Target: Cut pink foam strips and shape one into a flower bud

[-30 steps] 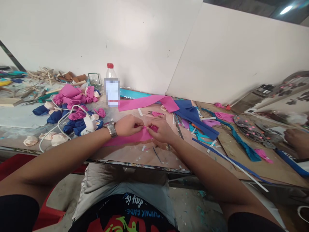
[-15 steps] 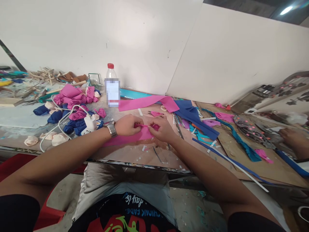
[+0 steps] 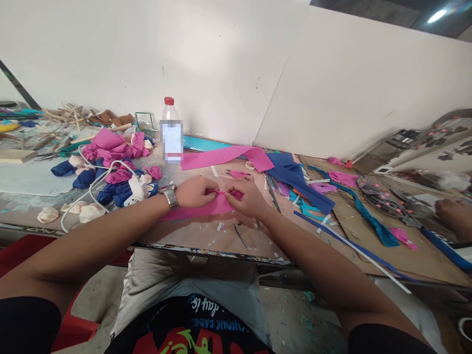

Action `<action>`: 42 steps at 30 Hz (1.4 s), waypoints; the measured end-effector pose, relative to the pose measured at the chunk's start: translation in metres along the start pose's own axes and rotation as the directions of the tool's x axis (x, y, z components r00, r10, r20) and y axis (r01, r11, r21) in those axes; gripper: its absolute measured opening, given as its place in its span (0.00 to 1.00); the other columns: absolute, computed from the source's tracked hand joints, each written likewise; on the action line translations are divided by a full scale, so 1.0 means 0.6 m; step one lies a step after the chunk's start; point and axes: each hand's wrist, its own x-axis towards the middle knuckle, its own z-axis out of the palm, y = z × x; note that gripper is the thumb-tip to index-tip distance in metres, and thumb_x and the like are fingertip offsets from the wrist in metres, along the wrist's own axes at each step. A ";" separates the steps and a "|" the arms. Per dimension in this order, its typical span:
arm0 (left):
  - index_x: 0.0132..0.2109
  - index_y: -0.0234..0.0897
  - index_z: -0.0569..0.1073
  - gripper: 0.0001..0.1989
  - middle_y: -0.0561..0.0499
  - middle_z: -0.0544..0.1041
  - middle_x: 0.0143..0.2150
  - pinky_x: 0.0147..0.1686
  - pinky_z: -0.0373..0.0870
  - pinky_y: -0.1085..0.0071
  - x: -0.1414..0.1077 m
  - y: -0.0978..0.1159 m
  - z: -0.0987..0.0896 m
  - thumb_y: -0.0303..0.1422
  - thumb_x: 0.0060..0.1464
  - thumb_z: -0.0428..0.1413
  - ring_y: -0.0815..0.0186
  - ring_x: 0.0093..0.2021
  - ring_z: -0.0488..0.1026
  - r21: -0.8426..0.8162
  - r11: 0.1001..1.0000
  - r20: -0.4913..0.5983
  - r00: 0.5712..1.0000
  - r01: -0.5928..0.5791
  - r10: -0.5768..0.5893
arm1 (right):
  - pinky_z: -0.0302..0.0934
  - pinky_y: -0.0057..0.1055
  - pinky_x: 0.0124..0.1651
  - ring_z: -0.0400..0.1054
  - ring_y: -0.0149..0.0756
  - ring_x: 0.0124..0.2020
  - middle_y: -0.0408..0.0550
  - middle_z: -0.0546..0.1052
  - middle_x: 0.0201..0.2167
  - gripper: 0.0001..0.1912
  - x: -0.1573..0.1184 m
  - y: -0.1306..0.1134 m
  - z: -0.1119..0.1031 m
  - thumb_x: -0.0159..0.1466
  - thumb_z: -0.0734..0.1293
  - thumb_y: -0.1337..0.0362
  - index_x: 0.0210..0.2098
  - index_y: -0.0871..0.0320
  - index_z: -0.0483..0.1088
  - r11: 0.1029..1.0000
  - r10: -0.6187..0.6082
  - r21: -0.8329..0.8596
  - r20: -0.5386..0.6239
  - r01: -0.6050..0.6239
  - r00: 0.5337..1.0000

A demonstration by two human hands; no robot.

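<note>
A pink paper strip (image 3: 201, 211) lies across the table in front of me, and its upper edge is pinched between both my hands. My left hand (image 3: 195, 191), with a metal watch on the wrist, is closed on that edge, thumb pointing right. Close beside it, my right hand (image 3: 248, 197) grips the same edge between thumb and curled fingers. A little crumpled pink shows inside each hand. Behind them lies another pink strip (image 3: 224, 156), running from a red-capped bottle (image 3: 170, 110) to a dark blue strip (image 3: 300, 182).
Pink, blue and cream crumpled rosettes (image 3: 106, 145) and a white power adapter (image 3: 138, 187) with its cable sit left. A white stick (image 3: 368, 255) and a teal twisted strip (image 3: 368, 216) lie right. Another person's hand (image 3: 455, 216) is at the far right.
My two hands have drawn very slightly closer together along the pink strip's edge. The other person's hand at far right has shifted a little to the right.
</note>
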 end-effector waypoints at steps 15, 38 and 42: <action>0.31 0.34 0.75 0.11 0.56 0.70 0.24 0.29 0.54 0.71 0.003 -0.010 0.001 0.32 0.58 0.51 0.71 0.26 0.62 -0.164 0.986 0.116 0.993 0.029 -0.010 | 0.57 0.43 0.55 0.76 0.39 0.38 0.44 0.83 0.33 0.08 -0.001 0.001 0.001 0.68 0.68 0.59 0.35 0.53 0.78 0.996 -0.091 -0.021 0.027 0.092 0.995; 0.33 0.33 0.74 0.17 0.55 0.69 0.27 0.32 0.57 0.70 0.009 -0.018 0.003 0.40 0.64 0.50 0.69 0.29 0.62 -0.249 0.966 0.111 0.993 0.075 -0.048 | 0.58 0.43 0.55 0.75 0.37 0.32 0.44 0.83 0.30 0.07 -0.002 -0.002 -0.001 0.68 0.68 0.60 0.37 0.52 0.79 0.985 -0.147 -0.101 -0.048 0.142 0.988; 0.35 0.33 0.76 0.17 0.54 0.71 0.28 0.32 0.57 0.71 0.009 -0.018 0.003 0.41 0.64 0.51 0.69 0.29 0.63 -0.259 0.964 0.092 0.995 0.059 -0.036 | 0.58 0.42 0.54 0.74 0.37 0.31 0.44 0.82 0.29 0.08 -0.002 0.001 0.001 0.68 0.68 0.60 0.35 0.52 0.79 0.986 -0.140 -0.101 -0.055 0.134 0.989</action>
